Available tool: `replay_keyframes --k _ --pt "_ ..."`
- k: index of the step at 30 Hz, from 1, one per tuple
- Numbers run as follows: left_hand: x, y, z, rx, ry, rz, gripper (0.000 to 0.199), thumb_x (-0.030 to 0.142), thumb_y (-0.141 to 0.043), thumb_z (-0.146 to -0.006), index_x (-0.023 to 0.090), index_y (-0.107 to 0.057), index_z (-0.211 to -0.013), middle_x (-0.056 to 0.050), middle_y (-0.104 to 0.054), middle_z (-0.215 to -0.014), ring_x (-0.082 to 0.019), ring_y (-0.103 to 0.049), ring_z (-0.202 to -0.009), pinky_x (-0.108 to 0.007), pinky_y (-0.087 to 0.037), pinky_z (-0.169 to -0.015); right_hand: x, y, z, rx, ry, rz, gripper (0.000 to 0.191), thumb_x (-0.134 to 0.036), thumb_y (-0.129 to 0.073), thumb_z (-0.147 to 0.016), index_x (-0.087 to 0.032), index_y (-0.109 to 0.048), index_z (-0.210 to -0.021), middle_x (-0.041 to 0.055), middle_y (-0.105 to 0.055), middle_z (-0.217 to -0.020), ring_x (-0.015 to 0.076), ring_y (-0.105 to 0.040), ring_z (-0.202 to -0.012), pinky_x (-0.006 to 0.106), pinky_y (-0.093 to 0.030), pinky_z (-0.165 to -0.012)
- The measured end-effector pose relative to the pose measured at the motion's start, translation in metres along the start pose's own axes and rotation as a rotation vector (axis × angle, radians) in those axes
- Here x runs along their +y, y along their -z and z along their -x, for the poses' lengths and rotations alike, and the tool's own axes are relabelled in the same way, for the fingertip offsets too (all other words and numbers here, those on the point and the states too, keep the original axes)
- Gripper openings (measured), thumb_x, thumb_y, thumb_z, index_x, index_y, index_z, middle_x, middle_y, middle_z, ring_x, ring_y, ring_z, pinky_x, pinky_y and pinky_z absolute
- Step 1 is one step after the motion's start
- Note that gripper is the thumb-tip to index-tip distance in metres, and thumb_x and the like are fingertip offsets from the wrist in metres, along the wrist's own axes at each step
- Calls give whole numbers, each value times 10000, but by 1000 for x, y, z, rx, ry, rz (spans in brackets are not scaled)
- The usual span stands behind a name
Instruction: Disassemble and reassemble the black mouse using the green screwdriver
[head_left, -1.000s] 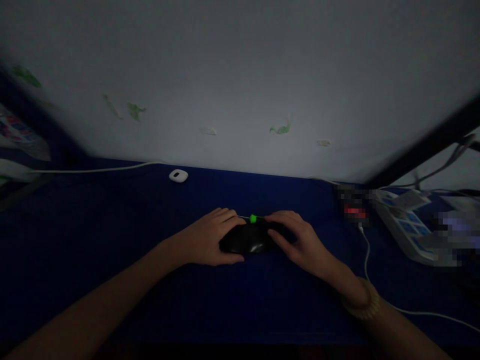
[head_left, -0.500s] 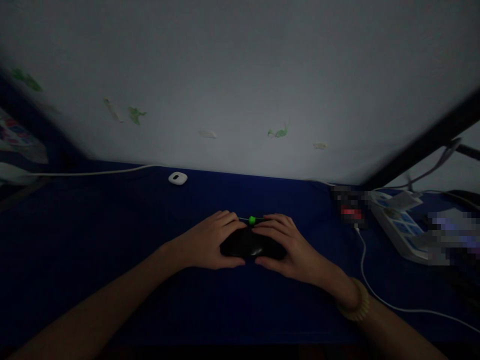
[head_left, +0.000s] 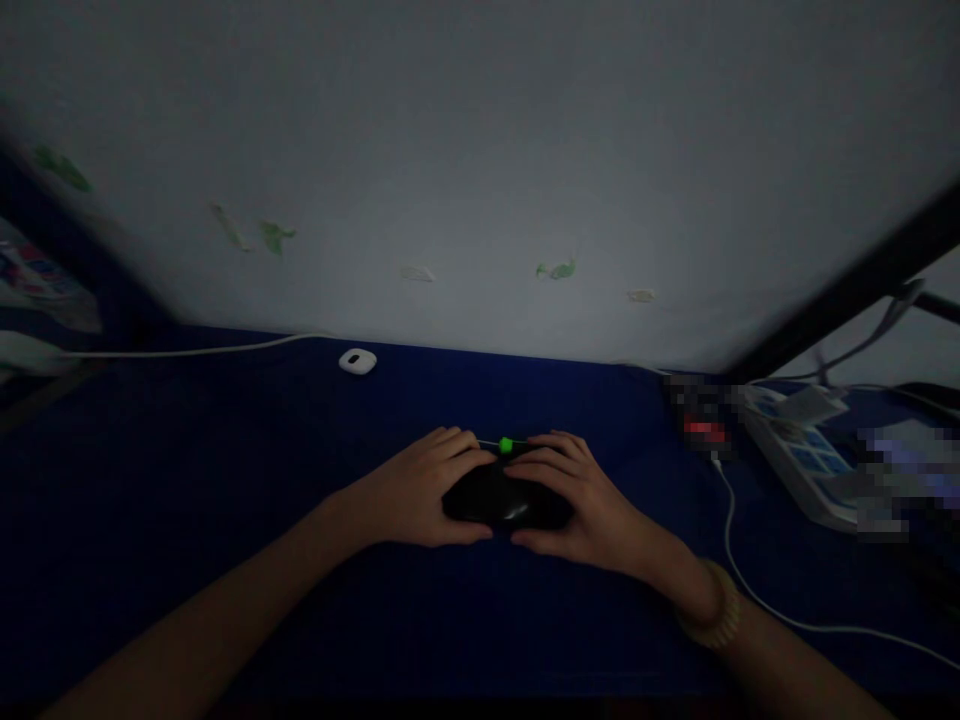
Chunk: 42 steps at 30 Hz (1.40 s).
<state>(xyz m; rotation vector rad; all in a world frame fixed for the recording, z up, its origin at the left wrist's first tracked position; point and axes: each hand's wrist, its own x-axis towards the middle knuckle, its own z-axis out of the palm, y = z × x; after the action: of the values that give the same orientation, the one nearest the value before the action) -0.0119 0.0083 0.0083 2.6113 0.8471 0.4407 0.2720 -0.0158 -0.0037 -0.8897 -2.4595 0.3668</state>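
Note:
A dark, glossy rounded object (head_left: 510, 500) lies on the blue tabletop (head_left: 420, 620), gripped from both sides. On its left end my left hand (head_left: 435, 487) is closed, fingers over the top and thumb along the near edge. My right hand (head_left: 589, 497), with a pale beaded bracelet on the wrist, wraps the right end in the same way. A small bright green piece (head_left: 506, 445) with a thin cord shows just beyond the object, between the fingertips. The object's underside is hidden.
A small white case (head_left: 358, 361) sits near the wall (head_left: 480, 150). At the right are a white power strip (head_left: 806, 460), a blurred dark item with red (head_left: 705, 430) and a white cable (head_left: 750, 590). Another white cord (head_left: 187, 352) runs along the back left.
The whole view has shifted slightly, so everything appears a little lower. Both hands keep their hold on the dark object, with no clear movement of their own.

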Motion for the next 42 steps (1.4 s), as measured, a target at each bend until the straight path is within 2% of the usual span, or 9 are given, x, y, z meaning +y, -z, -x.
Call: replay_keyframes --k 8,12,15,17,20,27,32,38,42 --pt "2 -2 -1 22 -2 5 715 579 -862 -821 202 -621 -1378 -123 -682 -1226 -329 -640 -1129 -492 -501 -1037 0 0 1 -9 -11 -7 673 -519 -867 -841 -318 -600 -1425 78 -722 -1366 355 -566 -1387 622 -394 -1179" --pt "1 -3 0 19 5 10 818 602 -833 -841 209 -544 -1498 -134 -681 -1269 -343 -646 -1151 -507 -496 -1048 2 2 1 12 -9 21 570 -488 -847 -867 -337 -659 -1383 64 -747 -1305 340 -622 -1290 619 -427 -1141" --pt "0 -4 1 38 -7 23 944 596 -839 -828 226 -431 -1596 -148 -663 -1340 -357 -644 -1196 -518 -491 -1065 1 4 0 37 -16 45 468 -461 -820 -897 -347 -690 -1332 47 -788 -1225 338 -646 -1260 662 -372 -1179" --pt "0 -6 1 46 -22 18 956 599 -832 -836 225 -407 -1607 -163 -657 -1379 -368 -647 -1222 -530 -487 -1077 0 5 1 39 -19 52 532 -518 -844 -866 -342 -676 -1340 51 -793 -1228 351 -638 -1295 695 -306 -1227" --pt "2 -7 1 60 -48 8 920 612 -809 -868 221 -402 -1594 -173 -667 -1420 -379 -661 -1251 -543 -476 -1091 0 4 2 20 -23 40 685 -582 -885 -800 -322 -620 -1376 69 -775 -1276 361 -619 -1341 714 -241 -1271" --pt "5 -6 0 126 -52 29 690 535 -643 -1023 229 -379 -1583 -138 -745 -1331 -339 -741 -1161 -518 -499 -1007 6 4 4 10 -17 45 627 -520 -886 -803 -321 -618 -1333 63 -773 -1254 360 -612 -1370 753 -178 -1290" --pt "4 -5 0 138 -49 67 522 475 -543 -1089 248 -435 -1546 -111 -753 -1322 -311 -740 -1156 -495 -506 -1004 7 1 2 61 -30 71 435 -456 -832 -887 -327 -701 -1281 75 -713 -1373 354 -584 -1394 730 -281 -1260" --pt "3 -10 0 171 -76 25 881 634 -855 -833 234 -468 -1516 -141 -711 -1374 -347 -703 -1220 -509 -512 -1067 8 0 0 47 -63 42 301 -445 -720 -989 -270 -765 -1230 121 -619 -1478 354 -534 -1437 704 -335 -1249" --pt "1 -12 -1 149 -61 9 765 547 -897 -789 226 -571 -1402 -128 -720 -1312 -338 -702 -1200 -500 -532 -1054 9 -1 -1 22 -91 33 253 -434 -649 -1041 -273 -787 -1180 111 -616 -1484 346 -508 -1458 697 -336 -1255"
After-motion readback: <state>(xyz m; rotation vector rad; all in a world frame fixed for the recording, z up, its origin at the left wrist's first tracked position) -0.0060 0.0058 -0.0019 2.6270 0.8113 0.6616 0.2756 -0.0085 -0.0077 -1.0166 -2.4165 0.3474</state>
